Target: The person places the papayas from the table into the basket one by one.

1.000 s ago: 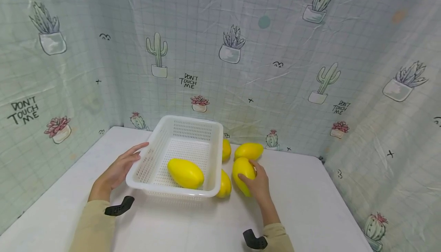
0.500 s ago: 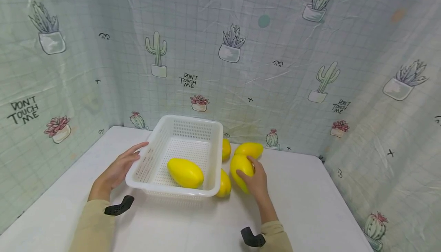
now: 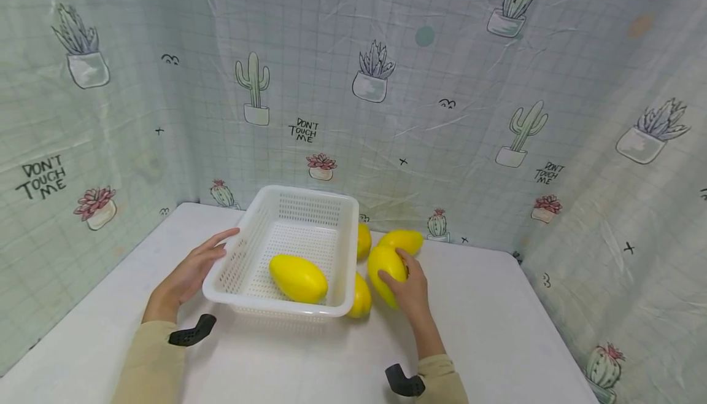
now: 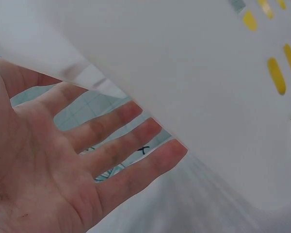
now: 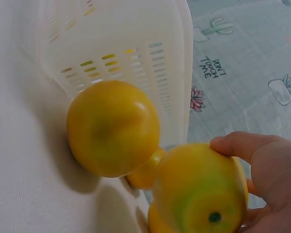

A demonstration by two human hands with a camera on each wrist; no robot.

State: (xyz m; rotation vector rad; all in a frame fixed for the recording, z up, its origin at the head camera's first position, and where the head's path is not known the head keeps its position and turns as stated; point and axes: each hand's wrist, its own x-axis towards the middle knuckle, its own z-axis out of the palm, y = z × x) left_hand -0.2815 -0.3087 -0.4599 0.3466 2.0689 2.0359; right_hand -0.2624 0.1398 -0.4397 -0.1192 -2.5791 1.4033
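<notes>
A white plastic basket (image 3: 223,296) with slotted walls holds one yellow oval fruit (image 3: 298,278), mango-like in shape. My left hand (image 3: 189,275) is at the basket's left side, its straight fingers (image 4: 140,167) touching the wall below the rim. To the right of the basket, my right hand (image 3: 413,286) grips another yellow oval fruit (image 3: 385,272) between thumb and fingers. In the right wrist view this held fruit (image 5: 199,189) turns a greenish end with a dark stem spot to the camera.
One yellow fruit (image 3: 361,296) lies against the basket's right wall, and a second (image 3: 363,241) is partly hidden behind its far corner. Another yellow fruit (image 3: 402,241) lies just beyond the held one. A patterned curtain (image 3: 475,146) hangs along the back and sides of the white table (image 3: 486,330).
My right hand has shifted a little to the left and away from me with the gripped fruit, mostly in the first half second. My left hand and the basket have stayed put.
</notes>
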